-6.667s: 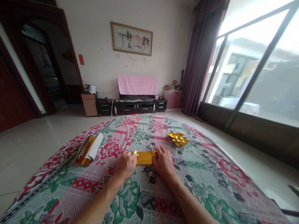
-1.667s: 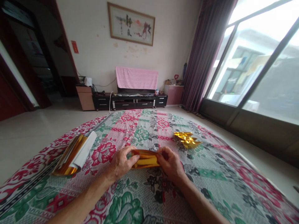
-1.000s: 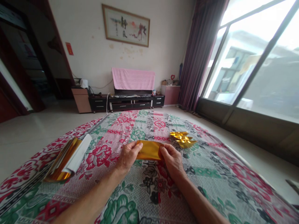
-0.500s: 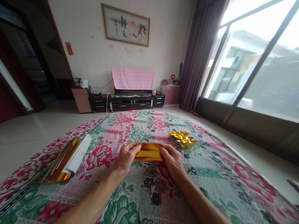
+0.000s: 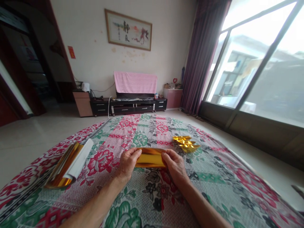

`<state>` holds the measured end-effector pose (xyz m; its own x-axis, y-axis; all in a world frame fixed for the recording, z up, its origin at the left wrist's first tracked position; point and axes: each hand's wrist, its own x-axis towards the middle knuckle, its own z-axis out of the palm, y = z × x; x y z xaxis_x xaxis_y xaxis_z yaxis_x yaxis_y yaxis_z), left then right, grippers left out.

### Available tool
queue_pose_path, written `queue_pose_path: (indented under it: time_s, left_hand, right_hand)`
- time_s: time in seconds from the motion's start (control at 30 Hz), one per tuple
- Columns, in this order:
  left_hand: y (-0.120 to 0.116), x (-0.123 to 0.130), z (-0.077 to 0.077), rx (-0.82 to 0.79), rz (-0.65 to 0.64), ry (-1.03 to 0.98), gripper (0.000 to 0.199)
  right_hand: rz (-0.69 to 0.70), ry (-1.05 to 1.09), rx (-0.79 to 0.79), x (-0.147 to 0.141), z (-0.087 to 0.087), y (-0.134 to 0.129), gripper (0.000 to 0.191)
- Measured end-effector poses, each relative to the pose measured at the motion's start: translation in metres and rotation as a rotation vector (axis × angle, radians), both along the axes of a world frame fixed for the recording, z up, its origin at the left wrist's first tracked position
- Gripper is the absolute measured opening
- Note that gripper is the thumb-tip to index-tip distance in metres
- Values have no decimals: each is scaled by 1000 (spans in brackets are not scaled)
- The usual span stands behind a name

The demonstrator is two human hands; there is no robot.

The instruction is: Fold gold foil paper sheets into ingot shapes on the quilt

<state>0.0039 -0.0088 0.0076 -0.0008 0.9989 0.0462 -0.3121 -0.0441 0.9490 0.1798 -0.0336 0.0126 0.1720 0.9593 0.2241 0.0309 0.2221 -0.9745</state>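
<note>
A sheet of shiny gold foil paper (image 5: pixel 151 158), folded into a wide strip, is stretched level between my two hands over the table. My left hand (image 5: pixel 128 162) pinches its left end, thumb on top. Its right end is gripped the same way by my right hand (image 5: pixel 174 163). Beyond my right hand, several folded gold paper ingots (image 5: pixel 188 145) sit in a close row on the cloth. To the left lies a loosely curled stack of gold foil paper (image 5: pixel 64 177) with white backing showing.
A flowered tablecloth (image 5: pixel 133 196) in red, green and grey covers the round table. Past the far edge stands a low black cabinet (image 5: pixel 133 107), with a pink cloth (image 5: pixel 135 82) draped over what it bears. A large window (image 5: pixel 256 69) fills the right side.
The view has tilted slightly, so the room sits a little lower in the picture. Both hands keep hold of the foil paper, with hardly any movement.
</note>
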Motion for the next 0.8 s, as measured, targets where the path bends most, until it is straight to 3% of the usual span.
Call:
queue_pose_path:
  time_s: [0.33,0.8]
  left_hand:
    - [4,-2,-7,54,51,79,21]
    - [1,-1,-3,41,53,35,18]
  right_hand:
    - [-12,-20,5,0,9,-6,28]
    - [-84,-46,35,0,11,-7,31]
